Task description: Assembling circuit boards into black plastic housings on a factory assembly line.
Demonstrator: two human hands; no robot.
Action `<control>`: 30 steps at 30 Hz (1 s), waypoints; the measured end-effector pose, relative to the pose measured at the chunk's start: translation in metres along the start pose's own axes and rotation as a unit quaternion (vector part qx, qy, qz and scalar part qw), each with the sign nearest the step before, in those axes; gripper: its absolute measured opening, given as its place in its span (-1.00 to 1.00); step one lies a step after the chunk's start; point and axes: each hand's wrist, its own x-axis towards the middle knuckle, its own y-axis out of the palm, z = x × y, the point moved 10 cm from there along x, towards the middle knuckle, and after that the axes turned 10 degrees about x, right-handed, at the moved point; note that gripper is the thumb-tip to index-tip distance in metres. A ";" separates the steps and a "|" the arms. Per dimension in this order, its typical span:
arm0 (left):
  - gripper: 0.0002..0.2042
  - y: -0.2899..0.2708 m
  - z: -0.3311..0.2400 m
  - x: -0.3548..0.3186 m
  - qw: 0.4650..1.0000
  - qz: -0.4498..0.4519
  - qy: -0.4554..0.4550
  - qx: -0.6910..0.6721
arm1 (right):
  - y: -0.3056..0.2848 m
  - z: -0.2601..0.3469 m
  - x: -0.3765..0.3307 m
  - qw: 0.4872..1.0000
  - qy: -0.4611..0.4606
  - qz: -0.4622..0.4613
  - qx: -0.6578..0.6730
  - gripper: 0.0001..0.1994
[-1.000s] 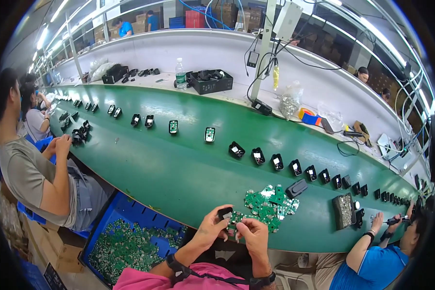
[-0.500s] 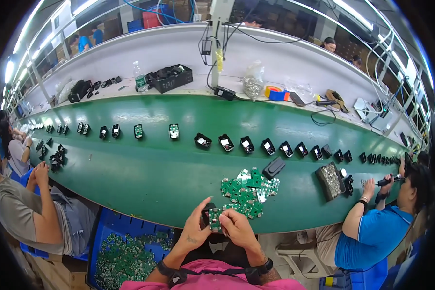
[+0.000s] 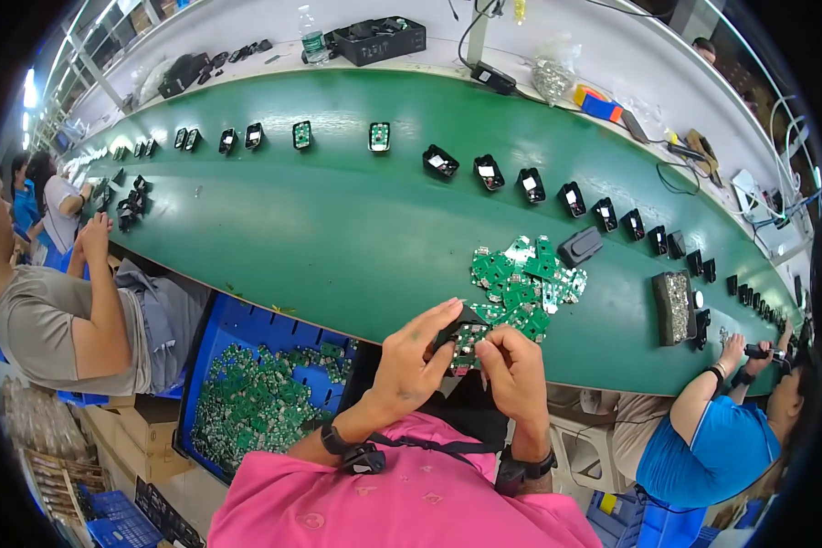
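My left hand (image 3: 413, 362) and my right hand (image 3: 514, 373) meet at the near edge of the green conveyor belt (image 3: 320, 228). Between their fingers is a small black housing with a green circuit board (image 3: 463, 340) set in it; both hands grip it. Just beyond my fingers lies a heap of small green circuit boards (image 3: 523, 283) on the belt. A closed black housing (image 3: 579, 246) lies at the far right of that heap.
A row of open black housings (image 3: 530, 184) runs along the belt. A blue crate of green boards (image 3: 260, 393) stands by my left knee. One person sits on my left (image 3: 59, 315), another on my right (image 3: 712, 438). A dark tray of small parts (image 3: 674, 307) lies right.
The view has tilted down and closer to the belt. My hands stay together on the housing and board, now held nearer the heap of boards.
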 end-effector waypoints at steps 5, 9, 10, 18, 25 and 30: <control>-0.47 0.008 0.013 -0.007 0.988 0.070 -0.122 -0.068 | 0.001 0.001 -0.007 0.998 0.031 -0.050 -0.003 -0.86; -0.46 0.005 -0.006 -0.001 0.998 0.066 -0.019 -0.012 | 0.001 0.001 -0.008 0.997 0.031 -0.073 -0.002 -0.86; -0.45 0.008 -0.005 -0.001 0.996 0.088 -0.020 -0.022 | 0.000 0.000 -0.008 0.996 0.024 -0.082 -0.001 -0.85; -0.53 0.012 0.005 0.000 0.982 0.102 -0.077 -0.142 | 0.001 0.005 -0.004 0.989 -0.027 -0.126 -0.070 -0.83; -0.57 0.021 0.020 -0.007 0.966 0.097 -0.146 -0.191 | 0.002 0.013 -0.004 0.975 -0.065 -0.164 -0.136 -0.86; -0.58 0.024 0.022 -0.008 0.965 0.075 -0.141 -0.208 | 0.011 0.003 -0.004 0.992 0.053 -0.116 -0.017 -0.82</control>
